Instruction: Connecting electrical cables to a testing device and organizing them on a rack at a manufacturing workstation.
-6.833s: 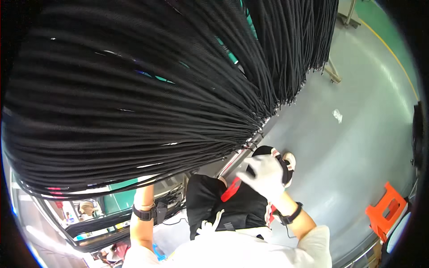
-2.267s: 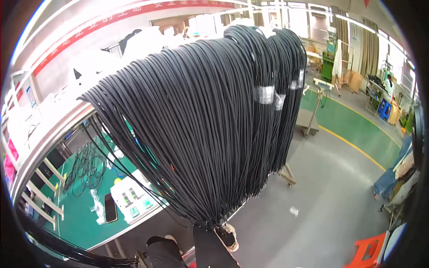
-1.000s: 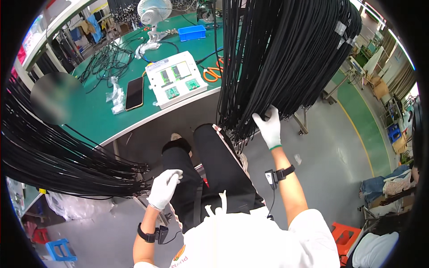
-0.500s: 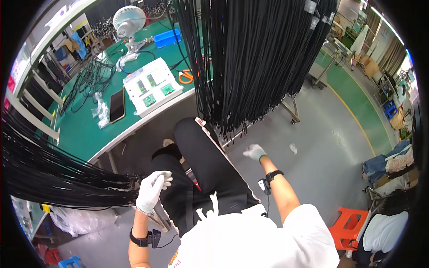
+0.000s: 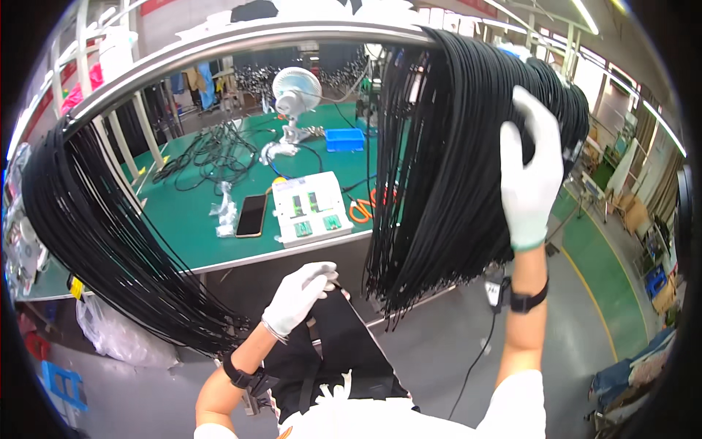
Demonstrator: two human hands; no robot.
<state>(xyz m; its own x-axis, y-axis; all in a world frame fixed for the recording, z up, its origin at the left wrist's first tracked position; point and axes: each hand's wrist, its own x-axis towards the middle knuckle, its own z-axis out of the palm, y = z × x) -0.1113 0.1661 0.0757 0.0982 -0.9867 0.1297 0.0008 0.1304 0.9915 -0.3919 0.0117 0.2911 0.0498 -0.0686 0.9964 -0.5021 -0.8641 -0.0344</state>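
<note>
My right hand (image 5: pixel 532 175), in a white glove, is raised with the thumb and fingers well parted, and I see nothing gripped between them. It is in front of the right-hand bundle of black cables (image 5: pixel 461 146); whether my fingertips touch it, I cannot tell. My left hand (image 5: pixel 300 296), gloved too, is over my black trousers (image 5: pixel 344 347), its fingers loosely curled; I cannot tell whether anything is pinched inside. A black strap circles each of my wrists.

The right-hand bundle drapes over a metal rail (image 5: pixel 322 33), its loose ends hanging near my knees. To my left, a second bundle of black cables (image 5: pixel 69 205) hangs over the same rail, its lower ends gathered close to my left forearm.

Between the bundles, on a green table (image 5: pixel 172 212), a white box (image 5: pixel 314 208) bears small circuit boards. Just left of it lie a phone (image 5: pixel 251 216) and crumpled clear plastic (image 5: pixel 225 212); on its right are orange handles (image 5: pixel 360 211), partly behind the cables. Farther back are a blue tray (image 5: pixel 345 140), a small fan (image 5: pixel 296 89) and a tangle of dark cords (image 5: pixel 208 157).
</note>
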